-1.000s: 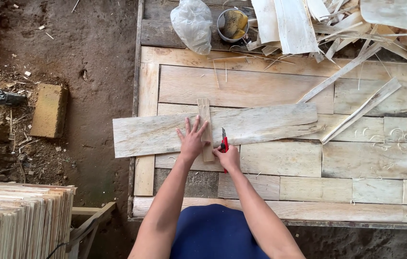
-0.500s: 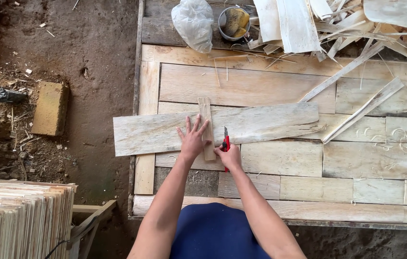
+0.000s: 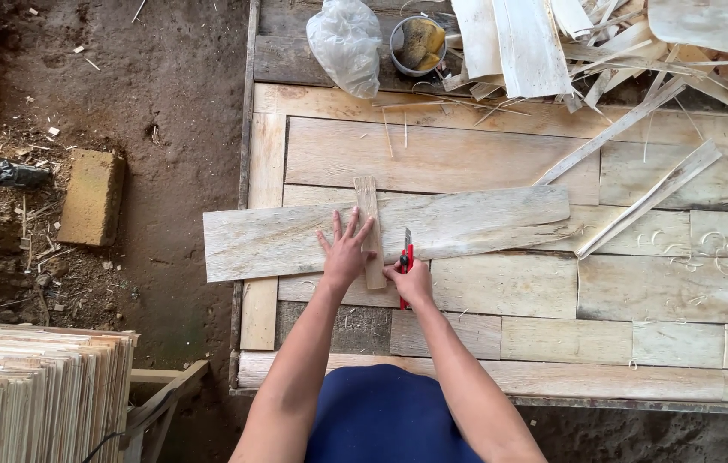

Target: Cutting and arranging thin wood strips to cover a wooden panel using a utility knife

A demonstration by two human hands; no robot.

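Thin, rough-grained veneer sheet (image 3: pixel 467 225) is lying under both hands. Left hand (image 3: pixel 345 252), fingers spread flat, is pressing a narrow wooden slat (image 3: pixel 370 227) across it. Right hand (image 3: pixel 413 281) is gripping a red utility knife (image 3: pixel 404 257), blade beside the slat. Pale plank worktable (image 3: pixel 552 343) is lying beneath.

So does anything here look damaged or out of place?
The long board under the left hand has a ragged, splintered right end and overhangs the table's left edge. Scrap strips lie in a loose heap at the table's far right corner. The right hand holds a red utility knife.
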